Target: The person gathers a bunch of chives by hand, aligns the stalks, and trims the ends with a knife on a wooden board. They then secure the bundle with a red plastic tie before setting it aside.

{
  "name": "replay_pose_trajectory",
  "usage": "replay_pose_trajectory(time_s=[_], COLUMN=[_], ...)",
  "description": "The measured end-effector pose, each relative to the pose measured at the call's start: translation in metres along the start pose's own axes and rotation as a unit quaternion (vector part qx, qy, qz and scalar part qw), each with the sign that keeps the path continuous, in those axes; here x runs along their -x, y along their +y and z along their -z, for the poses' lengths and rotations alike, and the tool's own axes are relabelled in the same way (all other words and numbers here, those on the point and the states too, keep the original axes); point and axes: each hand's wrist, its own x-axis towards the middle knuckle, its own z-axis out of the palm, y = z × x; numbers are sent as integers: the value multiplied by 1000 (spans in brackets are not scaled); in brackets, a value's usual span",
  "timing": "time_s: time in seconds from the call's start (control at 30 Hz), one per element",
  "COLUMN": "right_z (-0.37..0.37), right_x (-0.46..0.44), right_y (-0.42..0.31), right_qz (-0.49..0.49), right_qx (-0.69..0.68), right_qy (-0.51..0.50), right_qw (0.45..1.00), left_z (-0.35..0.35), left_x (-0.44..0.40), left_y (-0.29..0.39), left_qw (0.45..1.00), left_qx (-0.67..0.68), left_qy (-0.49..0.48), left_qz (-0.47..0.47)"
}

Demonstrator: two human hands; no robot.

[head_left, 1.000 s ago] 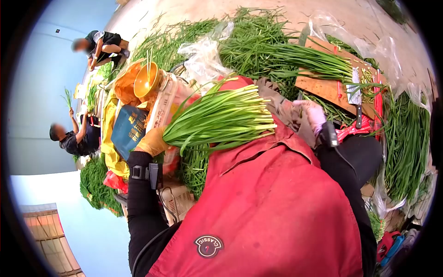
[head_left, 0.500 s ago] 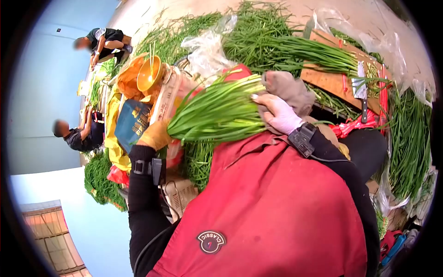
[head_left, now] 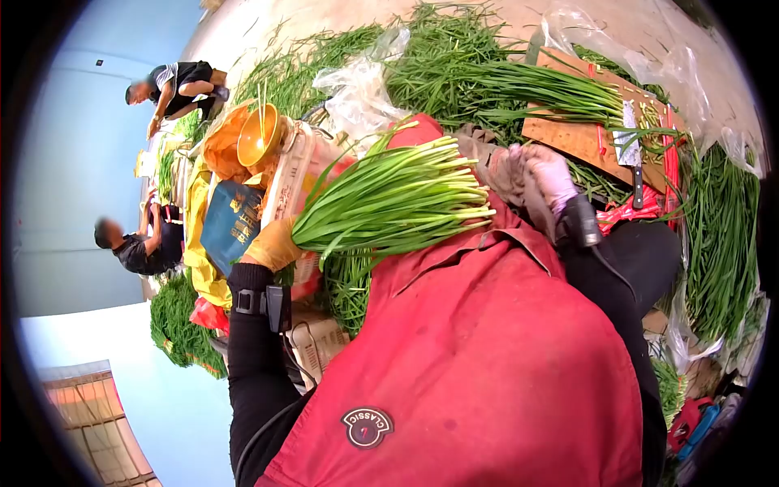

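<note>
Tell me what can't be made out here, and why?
All in the head view:
Left hand: its far side, hidden by the green bunch.
Right hand: too small and blurred to tell what it pinches, if anything.
Chopping board: partly covered by greens and a knife.
Window: cut off by the picture's edge.

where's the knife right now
In the head view, the knife is at upper right, on the wooden board, beside the ends of the long greens.

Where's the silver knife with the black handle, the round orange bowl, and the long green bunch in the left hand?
Silver, black-handled knife [head_left: 628, 146]: head view, on the blade.
Round orange bowl [head_left: 254, 144]: head view, on its inside.
Long green bunch [head_left: 396, 200]: head view, on its stalks.
</note>
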Motion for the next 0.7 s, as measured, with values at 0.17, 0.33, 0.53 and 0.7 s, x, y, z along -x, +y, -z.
replay_pose_trajectory(time_s=[0.17, 0.33, 0.53, 0.7], right_z=[-122, -132, -108, -49], right_x=[32, -4, -8, 6], right_y=[-76, -20, -6, 25], right_qz=[170, 210, 185, -38], right_qx=[311, 407, 467, 684], right_qy=[-249, -182, -162, -136], right_qw=[901, 870, 849, 716], left_z=[7, 3, 10, 19], left_x=[-12, -15, -13, -14], left_y=[3, -1, 13, 31], left_qw=[998, 999, 999, 995], left_qx=[-59, -27, -37, -70], left_qy=[-16, -9, -11, -68], left_qz=[-2, -44, -22, 37])
